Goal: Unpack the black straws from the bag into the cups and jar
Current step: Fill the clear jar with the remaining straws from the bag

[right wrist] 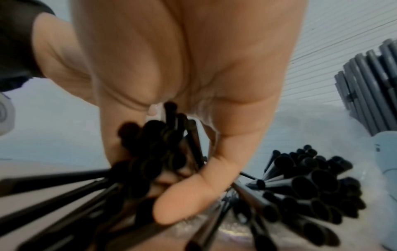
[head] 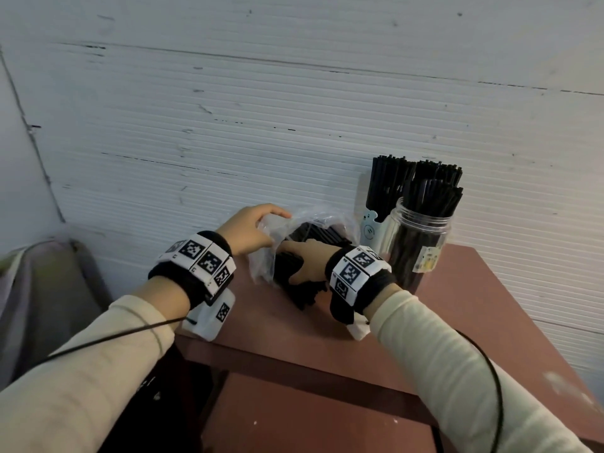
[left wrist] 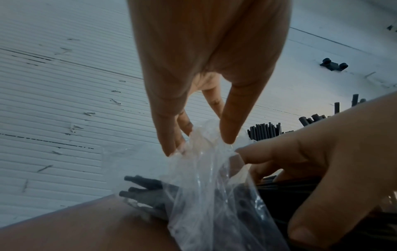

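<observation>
A clear plastic bag (head: 313, 220) full of black straws (head: 294, 276) lies on the brown table (head: 457, 315) near the wall. My left hand (head: 251, 230) pinches the bag's open edge (left wrist: 201, 141) between thumb and fingers and holds it up. Inside the bag, my right hand (head: 307, 259) grips a bundle of black straws (right wrist: 154, 152), with more loose straws (right wrist: 305, 183) beside it. A clear jar (head: 420, 246) and a white cup (head: 376, 230) stand at the right, both packed with upright black straws (head: 425, 184).
A white ribbed wall (head: 294, 109) rises right behind the table. A grey cloth-covered object (head: 42, 289) sits to the left, below table height. The table's front edge (head: 294, 364) runs under my forearms, and a second brown surface (head: 310, 413) lies lower.
</observation>
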Available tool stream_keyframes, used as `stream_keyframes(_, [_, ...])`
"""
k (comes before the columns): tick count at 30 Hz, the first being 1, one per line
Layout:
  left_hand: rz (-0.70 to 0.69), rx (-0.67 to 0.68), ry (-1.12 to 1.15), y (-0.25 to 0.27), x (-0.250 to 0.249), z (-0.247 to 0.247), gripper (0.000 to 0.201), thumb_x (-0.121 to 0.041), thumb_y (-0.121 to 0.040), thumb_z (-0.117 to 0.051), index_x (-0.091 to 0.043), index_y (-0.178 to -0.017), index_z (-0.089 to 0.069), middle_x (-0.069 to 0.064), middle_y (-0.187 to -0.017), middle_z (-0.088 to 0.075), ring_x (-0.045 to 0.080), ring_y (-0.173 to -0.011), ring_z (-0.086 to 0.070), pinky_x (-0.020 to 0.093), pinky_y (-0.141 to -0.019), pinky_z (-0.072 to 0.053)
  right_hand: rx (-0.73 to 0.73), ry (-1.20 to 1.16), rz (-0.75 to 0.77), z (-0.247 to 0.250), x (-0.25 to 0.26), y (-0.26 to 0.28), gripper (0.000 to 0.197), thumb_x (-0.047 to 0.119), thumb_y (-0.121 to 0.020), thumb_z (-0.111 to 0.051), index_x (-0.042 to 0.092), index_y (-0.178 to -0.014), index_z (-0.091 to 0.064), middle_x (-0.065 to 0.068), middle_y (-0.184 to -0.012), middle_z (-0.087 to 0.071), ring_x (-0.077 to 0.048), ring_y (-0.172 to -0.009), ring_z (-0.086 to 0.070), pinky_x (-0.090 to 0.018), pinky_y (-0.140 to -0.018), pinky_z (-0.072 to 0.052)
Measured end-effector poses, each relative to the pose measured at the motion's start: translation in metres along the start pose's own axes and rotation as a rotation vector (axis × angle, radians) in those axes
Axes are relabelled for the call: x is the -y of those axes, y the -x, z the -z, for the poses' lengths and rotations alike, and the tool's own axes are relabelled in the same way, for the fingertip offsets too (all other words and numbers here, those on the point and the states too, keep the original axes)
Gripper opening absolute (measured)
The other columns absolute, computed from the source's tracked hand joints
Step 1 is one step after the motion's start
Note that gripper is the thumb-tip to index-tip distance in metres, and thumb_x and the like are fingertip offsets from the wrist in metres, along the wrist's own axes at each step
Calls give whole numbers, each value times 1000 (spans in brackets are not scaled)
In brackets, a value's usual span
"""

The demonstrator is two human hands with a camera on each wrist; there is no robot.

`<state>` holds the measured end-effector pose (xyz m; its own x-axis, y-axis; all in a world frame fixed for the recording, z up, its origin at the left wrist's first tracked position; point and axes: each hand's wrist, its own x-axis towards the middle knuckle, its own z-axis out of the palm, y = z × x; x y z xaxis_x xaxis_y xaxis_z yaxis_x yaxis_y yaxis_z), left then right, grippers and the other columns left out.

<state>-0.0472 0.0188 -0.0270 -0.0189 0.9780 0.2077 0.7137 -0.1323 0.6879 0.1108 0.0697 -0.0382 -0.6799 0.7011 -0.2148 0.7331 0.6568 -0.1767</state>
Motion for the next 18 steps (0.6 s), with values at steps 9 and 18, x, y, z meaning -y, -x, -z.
stream_keyframes(9, [34, -45, 68, -5, 9, 0, 56, 5, -81, -66, -23, -128, -57, -1, -123, -53, 21, -115, -53, 19, -75, -45, -246, -229, 37, 5, -20, 2, 23, 7, -85, -61, 21, -101, -69, 6, -97, -61, -11, -88, -56, -10, -64, -41])
stream_keyframes(18, [73, -20, 8, -3, 12, -5, 62, -7, -82, -71, -28, -135, -50, 5, -140, -48, 22, -121, -52, 36, -96, -49, -300, -396, 54, 15, -36, 19, 21, 9, -81, -72, 25, -95, -73, 0, -97, -69, -11, -81, -63, -12, -68, -49])
